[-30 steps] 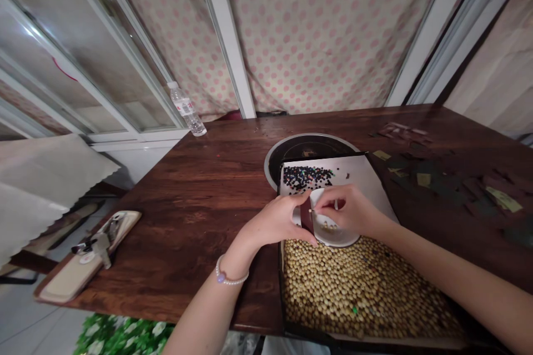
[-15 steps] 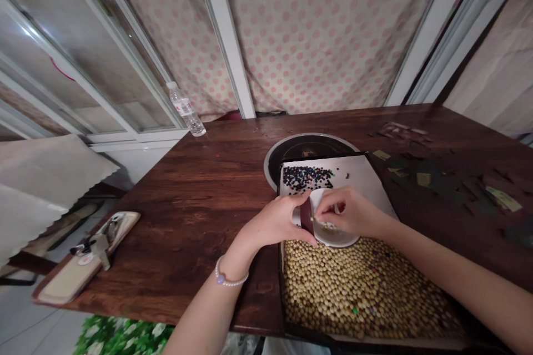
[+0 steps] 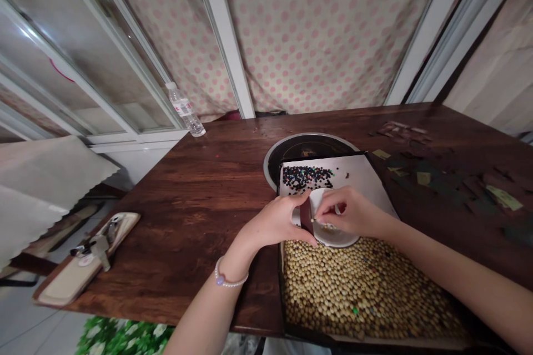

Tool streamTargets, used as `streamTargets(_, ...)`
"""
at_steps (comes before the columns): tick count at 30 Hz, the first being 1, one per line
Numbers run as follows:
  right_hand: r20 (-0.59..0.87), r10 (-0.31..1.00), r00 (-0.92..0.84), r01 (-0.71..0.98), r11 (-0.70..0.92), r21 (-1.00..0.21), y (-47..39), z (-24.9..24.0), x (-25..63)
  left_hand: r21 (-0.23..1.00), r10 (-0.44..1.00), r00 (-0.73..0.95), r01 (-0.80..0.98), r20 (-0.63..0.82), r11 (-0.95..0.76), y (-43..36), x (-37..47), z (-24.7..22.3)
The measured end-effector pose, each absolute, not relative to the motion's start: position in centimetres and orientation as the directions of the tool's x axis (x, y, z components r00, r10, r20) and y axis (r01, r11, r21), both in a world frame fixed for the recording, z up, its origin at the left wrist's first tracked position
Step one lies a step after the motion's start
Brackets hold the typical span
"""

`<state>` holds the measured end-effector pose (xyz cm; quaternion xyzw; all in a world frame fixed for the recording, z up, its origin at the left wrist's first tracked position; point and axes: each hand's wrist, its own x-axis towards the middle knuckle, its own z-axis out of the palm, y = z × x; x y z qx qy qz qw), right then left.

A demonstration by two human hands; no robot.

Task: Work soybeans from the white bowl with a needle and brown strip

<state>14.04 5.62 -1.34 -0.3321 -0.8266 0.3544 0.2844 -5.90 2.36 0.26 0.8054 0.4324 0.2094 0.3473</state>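
left hand (image 3: 283, 220): fingers spread, gripping dark red strip (image 3: 306, 215)
right hand (image 3: 347, 212): fingers pinching small pale bead (image 3: 313, 220)
strip: over white dish (image 3: 343, 239), above tray (image 3: 375, 188)

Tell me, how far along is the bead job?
Looks done: small round dark beads already lie apart from the round tan beads.
In hand: the right hand pinches one pale bead by a flat dark-red strip the left hand holds.
Left: loose tan beads; whether all are needed doesn't show.
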Motion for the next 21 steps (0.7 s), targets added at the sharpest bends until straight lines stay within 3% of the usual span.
streamTargets(21,0.261,0.769,-0.584,0.349,0.528,-0.775,5.75,-1.64,14.22,0.752,0.845,0.535,0.552,0.012,-0.360,2.27,-5.81,0.57)
